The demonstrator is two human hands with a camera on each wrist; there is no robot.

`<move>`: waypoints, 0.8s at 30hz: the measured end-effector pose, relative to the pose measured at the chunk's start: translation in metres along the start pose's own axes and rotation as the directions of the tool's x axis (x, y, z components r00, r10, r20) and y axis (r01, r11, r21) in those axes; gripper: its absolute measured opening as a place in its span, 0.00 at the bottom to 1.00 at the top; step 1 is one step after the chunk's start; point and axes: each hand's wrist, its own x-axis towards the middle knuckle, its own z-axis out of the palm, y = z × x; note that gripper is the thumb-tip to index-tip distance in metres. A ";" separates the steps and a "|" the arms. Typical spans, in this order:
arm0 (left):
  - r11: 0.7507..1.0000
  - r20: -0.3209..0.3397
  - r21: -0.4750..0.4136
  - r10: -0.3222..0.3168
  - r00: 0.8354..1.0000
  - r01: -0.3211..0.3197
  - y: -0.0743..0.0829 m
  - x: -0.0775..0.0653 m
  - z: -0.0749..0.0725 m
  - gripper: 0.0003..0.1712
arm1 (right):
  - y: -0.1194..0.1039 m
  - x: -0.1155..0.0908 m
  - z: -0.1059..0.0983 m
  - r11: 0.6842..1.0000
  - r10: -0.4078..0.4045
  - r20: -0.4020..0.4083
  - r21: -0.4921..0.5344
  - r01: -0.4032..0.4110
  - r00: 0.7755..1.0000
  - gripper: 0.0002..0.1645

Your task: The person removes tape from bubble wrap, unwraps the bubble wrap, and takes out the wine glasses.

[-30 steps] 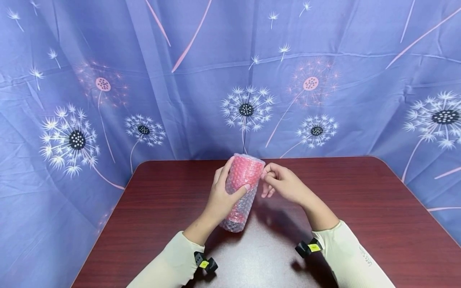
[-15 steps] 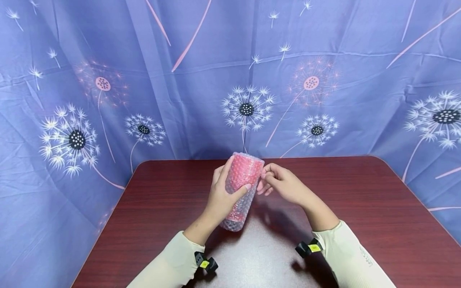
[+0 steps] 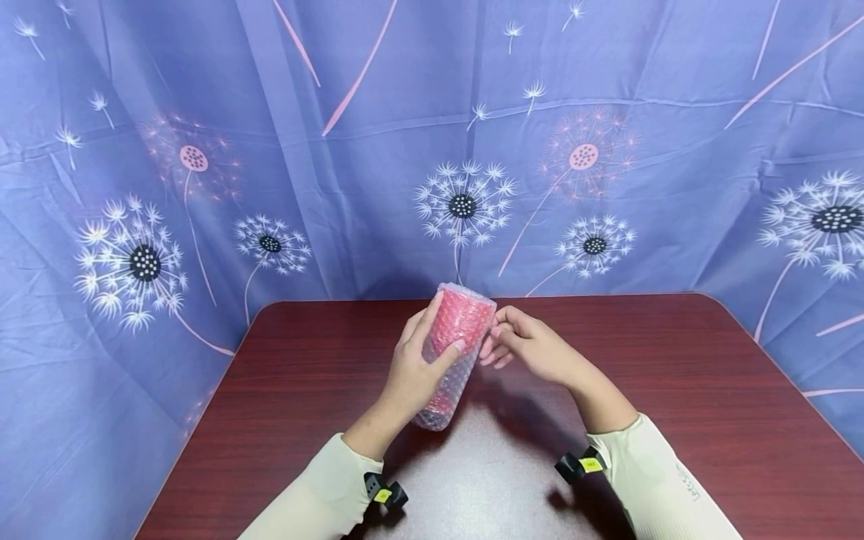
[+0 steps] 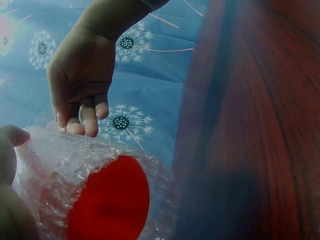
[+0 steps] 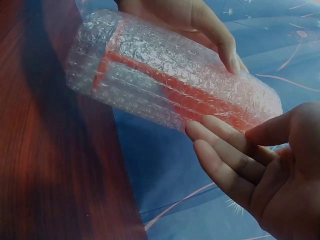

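In the head view my left hand (image 3: 415,367) grips a red cylinder-like object in clear bubble wrap (image 3: 455,330), tilted over the table. Its thumb lies across the front and its fingers go round the far left side. A bare red round end (image 4: 112,200) shows inside the wrap's opening in the left wrist view. At the upper right edge, my right hand (image 3: 533,341) pinches the wrap between thumb and index finger. Its other fingers (image 5: 227,172) reach out along the wrapped side in the right wrist view. What the red object is stays hidden by the wrap.
The dark red wooden table (image 3: 310,360) runs back to a blue dandelion-print curtain (image 3: 378,187), which surrounds its far and side edges. Black devices with yellow labels sit at the left wrist (image 3: 385,491) and right wrist (image 3: 580,463). Light glares on the table's front middle.
The wrapped object's lower end has risen slightly and tilted a little more. My right hand's free fingers have moved left, in against the wrap. My left hand keeps its grip.
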 end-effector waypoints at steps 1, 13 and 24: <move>1.000 -0.004 -0.003 0.001 1.000 -0.001 0.000 0.000 0.000 0.46 | 0.000 0.000 0.000 1.000 -0.001 0.007 0.013 0.001 1.000 0.12; 1.000 -0.028 -0.018 -0.022 0.999 0.021 -0.002 0.001 0.001 0.45 | 0.000 0.001 -0.004 0.999 0.022 -0.071 -0.040 -0.025 0.997 0.10; 0.998 -0.050 -0.040 -0.040 0.998 0.038 -0.005 0.000 0.001 0.45 | -0.004 -0.003 -0.007 0.996 0.064 -0.066 -0.059 -0.068 0.996 0.07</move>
